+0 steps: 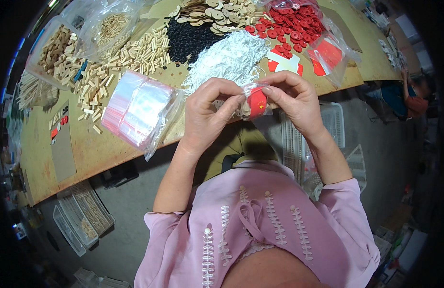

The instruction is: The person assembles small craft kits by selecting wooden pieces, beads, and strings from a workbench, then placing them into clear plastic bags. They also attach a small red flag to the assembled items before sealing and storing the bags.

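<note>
Between my two hands, just above the table's near edge, is a small clear plastic bag (256, 102) with a red piece bearing yellow stars and some pale pieces inside. My left hand (213, 108) pinches its left side between thumb and forefinger. On the right side, my right hand (294, 101) grips it the same way, thumb on the front. Just beyond my fingers lies a heap of white string (227, 56). A stack of clear zip bags (135, 108) sits left of my left hand, partly in a loose plastic wrapper.
Wooden blocks (94, 84), short dowels (147, 53), black rings (188, 39), wooden discs (212, 13) and red discs (299, 26) are heaped across the table (135, 156). Red and white cards (285, 63) lie at right. White baskets (333, 122) stand below the edge. Another person (414, 96) is at far right.
</note>
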### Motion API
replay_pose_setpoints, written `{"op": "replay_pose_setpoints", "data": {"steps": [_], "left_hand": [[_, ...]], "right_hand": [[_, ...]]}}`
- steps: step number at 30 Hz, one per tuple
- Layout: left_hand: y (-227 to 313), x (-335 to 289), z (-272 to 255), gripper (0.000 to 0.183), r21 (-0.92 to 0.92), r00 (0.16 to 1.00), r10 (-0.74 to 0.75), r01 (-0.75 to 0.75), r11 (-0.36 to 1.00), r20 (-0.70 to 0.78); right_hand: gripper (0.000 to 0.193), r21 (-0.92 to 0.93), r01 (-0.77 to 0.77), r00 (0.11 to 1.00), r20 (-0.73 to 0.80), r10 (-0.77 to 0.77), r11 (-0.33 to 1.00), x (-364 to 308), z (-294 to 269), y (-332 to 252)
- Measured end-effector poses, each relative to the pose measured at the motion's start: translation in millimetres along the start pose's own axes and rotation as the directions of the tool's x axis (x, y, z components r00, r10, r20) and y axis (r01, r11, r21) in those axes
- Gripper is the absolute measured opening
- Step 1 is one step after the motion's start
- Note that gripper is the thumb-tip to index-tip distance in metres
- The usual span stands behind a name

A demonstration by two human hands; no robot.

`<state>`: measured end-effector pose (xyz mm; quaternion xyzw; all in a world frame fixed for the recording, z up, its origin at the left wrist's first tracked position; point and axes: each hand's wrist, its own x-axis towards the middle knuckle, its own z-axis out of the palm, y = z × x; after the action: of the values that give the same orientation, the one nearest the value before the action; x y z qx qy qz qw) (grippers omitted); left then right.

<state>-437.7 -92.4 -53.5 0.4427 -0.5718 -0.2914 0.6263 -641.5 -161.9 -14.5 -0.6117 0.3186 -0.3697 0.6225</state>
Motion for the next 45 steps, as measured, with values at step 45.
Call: {"op": "replay_pose_setpoints", "data": {"steps": [45], "left_hand": [[7.5, 1.3, 18.9, 0.016, 0.172, 1.0, 0.004, -0.007, 0.985, 0.018]], "right_hand": [[0.013, 0.023, 0.203, 0.974, -0.112, -0.199, 0.979, -10.1, 21.0, 18.6]]}}
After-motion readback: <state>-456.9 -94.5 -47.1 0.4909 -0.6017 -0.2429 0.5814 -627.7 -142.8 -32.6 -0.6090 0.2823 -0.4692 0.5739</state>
